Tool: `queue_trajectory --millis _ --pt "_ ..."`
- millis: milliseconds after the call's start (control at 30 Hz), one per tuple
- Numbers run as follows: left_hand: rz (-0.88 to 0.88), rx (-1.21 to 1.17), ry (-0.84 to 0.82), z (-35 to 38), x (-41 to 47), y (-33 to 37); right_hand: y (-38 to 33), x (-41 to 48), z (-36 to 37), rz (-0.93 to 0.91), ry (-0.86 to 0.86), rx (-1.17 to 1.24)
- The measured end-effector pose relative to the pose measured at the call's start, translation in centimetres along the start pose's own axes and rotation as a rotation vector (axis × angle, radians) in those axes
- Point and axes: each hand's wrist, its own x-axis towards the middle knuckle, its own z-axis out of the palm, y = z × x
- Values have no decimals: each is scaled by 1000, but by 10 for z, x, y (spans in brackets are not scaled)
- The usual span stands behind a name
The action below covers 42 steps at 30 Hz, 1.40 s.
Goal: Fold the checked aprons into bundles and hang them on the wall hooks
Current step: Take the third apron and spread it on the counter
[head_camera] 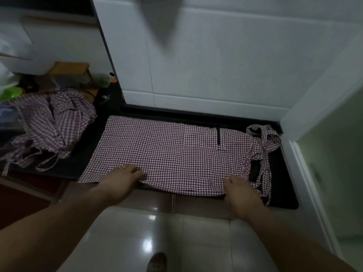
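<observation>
1. Firstly, at the top of the view a grey shape (pixel 161 20) is so blurred that I cannot say what it is. It is in front of the white tiled wall (pixel 216 65).
2. Of the left hand (pixel 121 177) only the back and the fingers (pixel 135 170) are visible. The thumb is hidden, so I cannot tell if the fingers pinch the cloth or only lie on it.
3. The right hand (pixel 241 193) is also soft in focus. Its fingers (pixel 238 179) are a little bent and touch the cloth, but I cannot tell whether they grip it.
4. The spread apron (pixel 176 154) lies flat on the dark table (pixel 282 193), directly beyond the fingers of both hands. Its near hem passes under the fingertips and seems to hang a little over the front edge between the hands.
5. A pocket (pixel 204 138) with a dark strip is beyond the right fingers, towards the wall. The straps (pixel 263 138) are tangled beyond and to the right of these fingers.
6. A crumpled heap of aprons (pixel 55 122) lies well to the left of the left fingers, apart from the spread apron. Green and wooden things behind it are too blurred to name.
7. Below the hands are a glossy floor (pixel 176 232) and the tip of a shoe (pixel 157 261), cut off by the bottom edge.
</observation>
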Motion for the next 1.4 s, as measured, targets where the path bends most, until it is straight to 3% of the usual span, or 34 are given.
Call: queue_trajectory --millis 233,300,367,433,533,633,800,933,1067,1200,1300,1400 --pt "-28 -36 -10 3 10 -18 -9 1 -4 50 -123 -42" --pt "-9 -39 -85 -4 23 -28 8 9 -12 86 -163 -40" --pt "23 -59 -279 -20 41 -36 28 14 -22 164 -200 7" --pt "12 -183 -380 -37 60 -35 42 21 -38 204 -64 152" --pt "64 -221 -171 -54 99 -24 57 40 -52 435 262 415" --pt "141 -162 7 -54 144 3 72 58 -58 775 332 661" --pt "241 -155 -141 -55 203 76 103 84 -66 884 387 958" --pt "192 -71 -280 -36 220 95 125 117 -80 926 316 924" --pt "94 -33 -256 -23 214 64 157 148 -69 879 145 727" --pt "38 -55 -258 -25 205 32 173 171 -54 873 -12 739" --pt "-18 -39 -222 -29 212 31 185 172 -62 968 231 803" --pt "-104 -12 16 -42 233 59 199 169 -85 1058 571 1213"
